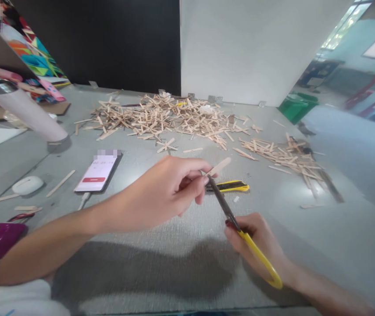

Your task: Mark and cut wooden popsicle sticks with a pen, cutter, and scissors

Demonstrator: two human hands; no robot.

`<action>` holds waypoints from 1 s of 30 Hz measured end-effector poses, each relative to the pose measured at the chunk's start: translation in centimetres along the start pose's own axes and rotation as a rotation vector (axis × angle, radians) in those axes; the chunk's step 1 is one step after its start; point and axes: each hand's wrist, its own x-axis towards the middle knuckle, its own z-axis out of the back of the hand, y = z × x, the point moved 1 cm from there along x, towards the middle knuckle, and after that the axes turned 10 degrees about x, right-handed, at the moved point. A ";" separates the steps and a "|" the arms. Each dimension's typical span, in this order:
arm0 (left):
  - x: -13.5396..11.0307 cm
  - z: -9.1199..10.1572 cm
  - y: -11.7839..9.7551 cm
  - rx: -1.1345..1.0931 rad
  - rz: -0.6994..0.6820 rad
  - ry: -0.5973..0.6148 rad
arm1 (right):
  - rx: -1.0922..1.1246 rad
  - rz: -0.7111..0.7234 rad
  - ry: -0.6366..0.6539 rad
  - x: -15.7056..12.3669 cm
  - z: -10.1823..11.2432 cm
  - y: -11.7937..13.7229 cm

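My left hand (177, 184) pinches a wooden craft stick (220, 166) between thumb and fingers, its rounded end pointing up and to the right. In my right hand (256, 245) is a pair of scissors (262, 261) with yellow handles. The dark scissor blades reach up to the stick close by my left fingertips; whether they touch it I cannot tell. Beneath and behind the blades, a yellow and black utility knife (235, 186) lies on the table. A small pale scrap (236, 199) rests just below that knife.
A large heap of craft sticks (161, 116) spreads along the back of the grey table. A smaller pile (282, 156) lies to the right. On the left are a plugged-in phone (98, 173), a tumbler (26, 109) and a white case (27, 185). A green bin (297, 107) stands beyond.
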 end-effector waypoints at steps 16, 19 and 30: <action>2.4 -0.5 2.7 0.437 -0.110 -0.006 | 0.060 -0.268 0.055 0.8 1.3 0.8; 2.5 -0.5 3.1 0.528 -0.136 0.008 | 0.060 -0.318 0.061 0.7 1.4 0.5; 1.4 -1.3 5.6 0.675 -0.251 0.026 | 0.299 -0.362 0.166 0.5 1.3 -1.1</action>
